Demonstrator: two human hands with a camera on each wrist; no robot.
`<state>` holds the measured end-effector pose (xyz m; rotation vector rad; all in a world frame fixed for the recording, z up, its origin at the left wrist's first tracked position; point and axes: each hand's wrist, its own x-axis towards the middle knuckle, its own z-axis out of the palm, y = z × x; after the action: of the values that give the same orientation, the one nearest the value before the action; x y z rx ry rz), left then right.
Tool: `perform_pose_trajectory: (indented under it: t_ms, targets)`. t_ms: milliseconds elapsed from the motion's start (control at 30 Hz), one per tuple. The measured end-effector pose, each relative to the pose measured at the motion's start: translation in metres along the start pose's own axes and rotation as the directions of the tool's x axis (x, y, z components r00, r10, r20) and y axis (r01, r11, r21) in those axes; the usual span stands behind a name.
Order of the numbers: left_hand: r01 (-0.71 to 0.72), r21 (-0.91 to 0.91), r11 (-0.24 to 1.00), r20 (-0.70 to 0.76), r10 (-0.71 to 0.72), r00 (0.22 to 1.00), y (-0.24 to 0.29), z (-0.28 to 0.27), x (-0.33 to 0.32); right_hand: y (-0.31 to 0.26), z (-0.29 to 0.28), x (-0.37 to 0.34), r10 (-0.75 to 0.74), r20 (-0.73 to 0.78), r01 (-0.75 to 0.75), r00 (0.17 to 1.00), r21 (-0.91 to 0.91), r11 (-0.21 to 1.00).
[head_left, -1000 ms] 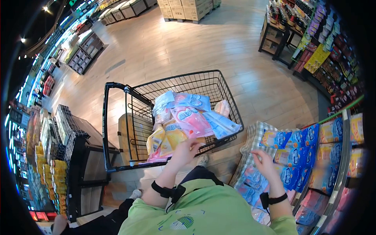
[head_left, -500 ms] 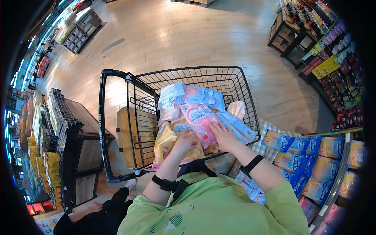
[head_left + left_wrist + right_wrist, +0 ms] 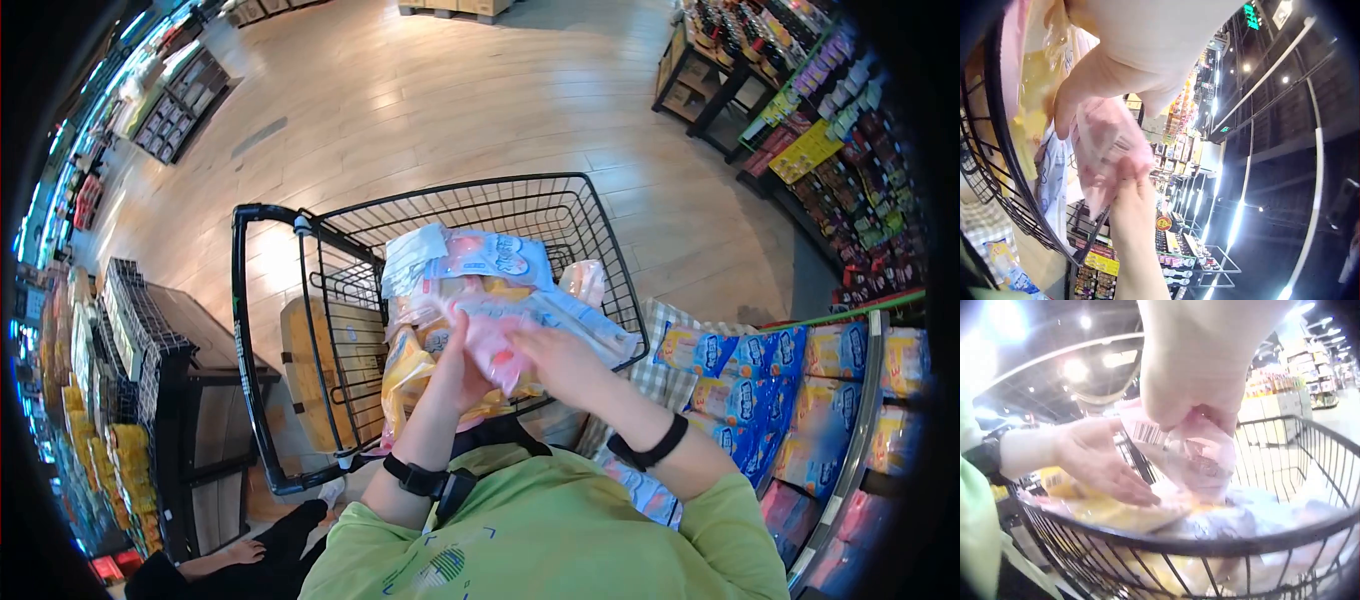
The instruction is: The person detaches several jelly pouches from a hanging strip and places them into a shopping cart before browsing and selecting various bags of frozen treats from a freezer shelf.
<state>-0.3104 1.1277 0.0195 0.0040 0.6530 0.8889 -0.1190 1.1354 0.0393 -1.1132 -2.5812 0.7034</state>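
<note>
Over the shopping cart's wire basket (image 3: 612,240), my right hand (image 3: 552,360) grips a pink plastic packet (image 3: 488,350) by its edge. The packet is raised and tilted, and its barcode (image 3: 1146,432) shows in the right wrist view. My left hand (image 3: 452,375) is beside the packet, palm turned toward it, and its fingers are straight in the right wrist view. Beneath both hands lie a yellow packet (image 3: 405,370), a pale blue packet (image 3: 590,325) and a blue-and-pink packet (image 3: 490,255).
At the right, a shelf holds rows of blue packets (image 3: 722,395) by a checked cloth (image 3: 665,320). A wooden box (image 3: 310,375) is under the cart's handle (image 3: 240,330). Another person's hand (image 3: 243,553) rests on dark trousers at lower left.
My right hand came from the shelf side to the pink packet and lifted it off the pile. My left hand moved up beside it. The cart shifted slightly in view.
</note>
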Motion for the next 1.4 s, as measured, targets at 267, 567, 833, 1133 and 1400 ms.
perform_pose_trajectory:
  t_ms: [267, 567, 833, 1133, 1400]
  targets:
    - [-0.050, 0.291, 0.956, 0.079, 0.028, 0.996, -0.025, 0.057, -0.018, -0.036, -0.068, -0.105, 0.032, -0.155, 0.030, 0.987, 0.381, 0.924]
    - [-0.049, 0.642, 0.765, 0.404, -0.283, 0.870, -0.113, 0.109, 0.014, -0.035, -0.069, -0.213, 0.631, -0.313, 0.136, 0.710, 0.940, 0.313]
    - [-0.200, 0.650, 0.734, 0.611, -0.347, 0.712, -0.239, 0.183, 0.024, -0.065, -0.041, -0.353, 0.800, -0.528, 0.043, 0.284, 0.841, 0.539]
    - [-0.241, 0.684, 0.688, 0.688, -0.499, 0.526, -0.345, 0.210, 0.001, -0.113, -0.003, -0.469, 0.852, -0.522, -0.055, 0.036, 0.851, 0.523]
    - [-0.062, 0.675, 0.735, 0.623, -0.523, 0.582, -0.437, 0.240, -0.055, -0.154, 0.015, -0.548, 0.876, -0.481, -0.066, 0.015, 0.874, 0.481]
